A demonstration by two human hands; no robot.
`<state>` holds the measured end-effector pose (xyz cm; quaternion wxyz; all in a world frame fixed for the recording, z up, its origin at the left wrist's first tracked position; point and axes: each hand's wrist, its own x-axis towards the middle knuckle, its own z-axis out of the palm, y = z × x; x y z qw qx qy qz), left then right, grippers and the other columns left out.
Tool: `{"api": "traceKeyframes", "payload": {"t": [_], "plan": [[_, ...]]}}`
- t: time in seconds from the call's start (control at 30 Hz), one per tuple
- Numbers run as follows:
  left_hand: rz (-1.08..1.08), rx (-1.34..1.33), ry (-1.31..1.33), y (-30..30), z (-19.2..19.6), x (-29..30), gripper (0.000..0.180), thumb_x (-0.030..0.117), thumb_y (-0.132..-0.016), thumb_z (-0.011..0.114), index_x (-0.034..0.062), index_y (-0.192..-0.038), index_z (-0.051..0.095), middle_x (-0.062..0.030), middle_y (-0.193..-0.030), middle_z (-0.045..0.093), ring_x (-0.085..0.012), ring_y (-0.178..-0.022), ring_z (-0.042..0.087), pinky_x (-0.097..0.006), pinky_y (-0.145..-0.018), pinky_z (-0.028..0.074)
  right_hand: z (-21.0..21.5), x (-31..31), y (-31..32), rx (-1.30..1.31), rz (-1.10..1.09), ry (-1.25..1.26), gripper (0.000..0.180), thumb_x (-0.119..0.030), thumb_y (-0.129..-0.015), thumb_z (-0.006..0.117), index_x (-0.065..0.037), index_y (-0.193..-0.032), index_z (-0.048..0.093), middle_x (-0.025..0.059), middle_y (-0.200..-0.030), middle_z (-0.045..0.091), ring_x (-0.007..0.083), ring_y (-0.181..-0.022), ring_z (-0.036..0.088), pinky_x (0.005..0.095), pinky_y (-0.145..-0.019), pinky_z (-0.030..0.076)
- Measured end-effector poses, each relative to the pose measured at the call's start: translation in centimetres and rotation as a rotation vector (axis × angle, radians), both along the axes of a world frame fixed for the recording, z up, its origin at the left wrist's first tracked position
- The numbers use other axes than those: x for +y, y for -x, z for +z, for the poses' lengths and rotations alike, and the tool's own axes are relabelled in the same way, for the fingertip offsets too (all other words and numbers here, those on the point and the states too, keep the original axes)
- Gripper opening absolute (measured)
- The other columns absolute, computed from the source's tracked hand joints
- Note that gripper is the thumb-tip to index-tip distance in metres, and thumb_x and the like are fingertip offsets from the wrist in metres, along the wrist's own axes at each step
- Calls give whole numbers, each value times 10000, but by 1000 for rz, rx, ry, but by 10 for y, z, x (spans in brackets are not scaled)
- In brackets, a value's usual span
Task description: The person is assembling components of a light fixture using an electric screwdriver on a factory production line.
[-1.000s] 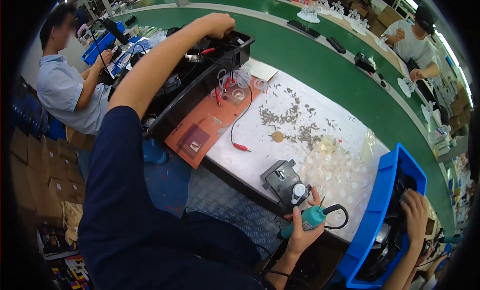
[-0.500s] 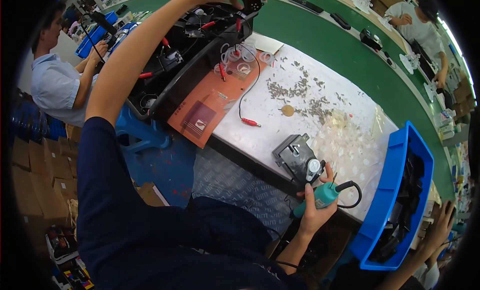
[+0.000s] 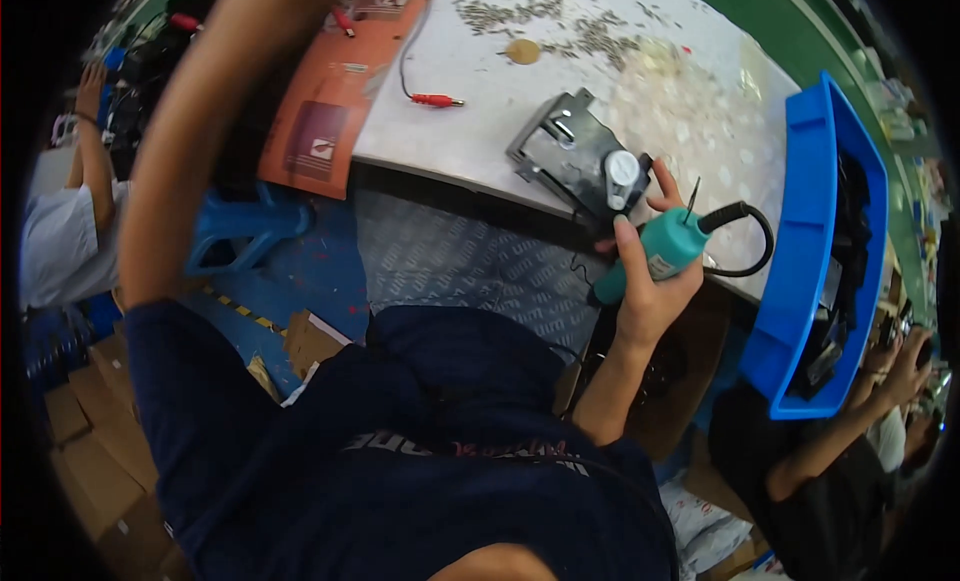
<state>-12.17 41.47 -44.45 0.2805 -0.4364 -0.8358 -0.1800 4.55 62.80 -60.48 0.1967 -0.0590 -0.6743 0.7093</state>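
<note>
My right hand (image 3: 655, 296) is closed round a teal electric screwdriver (image 3: 672, 243) with a black cord curving from its end. Its index finger stretches past the tool to the edge of a black plastic housing (image 3: 575, 146). That housing rests tilted near the table's front edge and carries a white round knob (image 3: 622, 168) with a small arm. My left forearm (image 3: 205, 121), blurred, reaches up past the top edge, so my left hand is out of sight.
Many small screws (image 3: 600, 36) lie scattered on the white table (image 3: 480, 141), around a tan disc (image 3: 522, 52). A red-tipped lead (image 3: 435, 100) lies near an orange sheet (image 3: 290, 131). On the right stands a blue bin (image 3: 800, 241) of black parts. Co-workers sit on both sides.
The whole view has shifted, so the table sits higher in it. My left hand, earlier at the black bin with a black part, has left the picture. My right hand keeps the screwdriver.
</note>
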Motion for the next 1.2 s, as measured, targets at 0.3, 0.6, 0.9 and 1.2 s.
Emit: {"api": "traceKeyframes", "payload": {"t": [0.3, 0.6, 0.9, 1.2], "plan": [[-127, 306, -79, -94, -122, 76, 231, 111, -744, 643, -1, -936, 706, -143, -912, 700, -252, -890, 694, -292, -639, 512, 0, 4, -9, -47, -10, 97, 525, 70, -769, 677, 88, -1259, 490, 159, -1290, 553, 87, -846, 598, 200, -663, 523], [-58, -276, 191, -131, -113, 80, 562, -12, -700, 516, 2, -1259, 575, -164, -1277, 581, -268, -1250, 521, -533, -1075, 223, -7, 12, -9, 3, -34, 121, 539, 56, -741, 697, 63, -1249, 516, 143, -1283, 576, 151, -1035, 591, 270, -861, 484], [-119, -146, 191, -111, -112, 72, 475, 98, -755, 701, 91, -1221, 612, -49, -1127, 681, -266, -1215, 552, -518, -1078, 218, -12, 18, -11, -66, -15, 149, 521, 13, -728, 722, 38, -1220, 553, 123, -1230, 609, 130, -991, 576, 264, -860, 461], [-135, -115, 142, -109, -117, 72, 372, 219, -763, 740, 84, -1101, 660, -35, -1000, 710, -251, -1120, 613, -497, -1036, 321, -14, 18, -12, -68, -13, 154, 526, 5, -724, 723, 27, -1224, 564, 117, -1219, 613, 132, -993, 566, 271, -880, 448]]}}
